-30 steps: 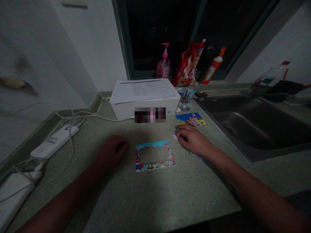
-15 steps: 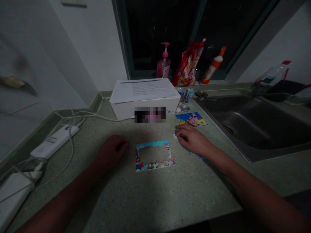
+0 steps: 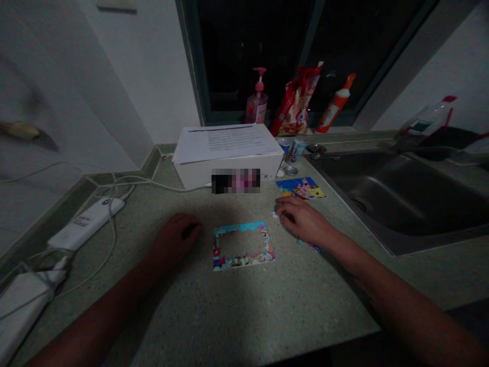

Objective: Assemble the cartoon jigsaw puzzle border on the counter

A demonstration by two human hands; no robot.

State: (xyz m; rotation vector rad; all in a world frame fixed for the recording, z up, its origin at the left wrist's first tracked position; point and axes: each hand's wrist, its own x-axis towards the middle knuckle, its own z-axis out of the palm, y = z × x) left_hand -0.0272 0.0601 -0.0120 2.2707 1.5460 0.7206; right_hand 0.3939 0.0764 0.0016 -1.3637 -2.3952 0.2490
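Note:
My left hand (image 3: 175, 235) rests on the counter, left of a jigsaw puzzle border (image 3: 240, 227). Its fingers are loosely curled, with nothing visible in them. The colourful cartoon border lies flat around a bare middle. To its right is my right hand (image 3: 303, 218), fingers bent down and closed on a small pale puzzle piece (image 3: 274, 215) at the tips. Several loose puzzle pieces (image 3: 311, 247) lie partly hidden under that hand. Just beyond the fingers sits a cartoon picture card (image 3: 303, 187) in blue, pink and yellow.
A white box (image 3: 194, 173) topped with a printed sheet (image 3: 229, 142) stands behind, with small cans (image 3: 296, 150) beside it. The steel sink (image 3: 405, 193) is at right. Power strips (image 3: 87, 219) and cables lie left. A pump bottle (image 3: 256, 104) stands by the window.

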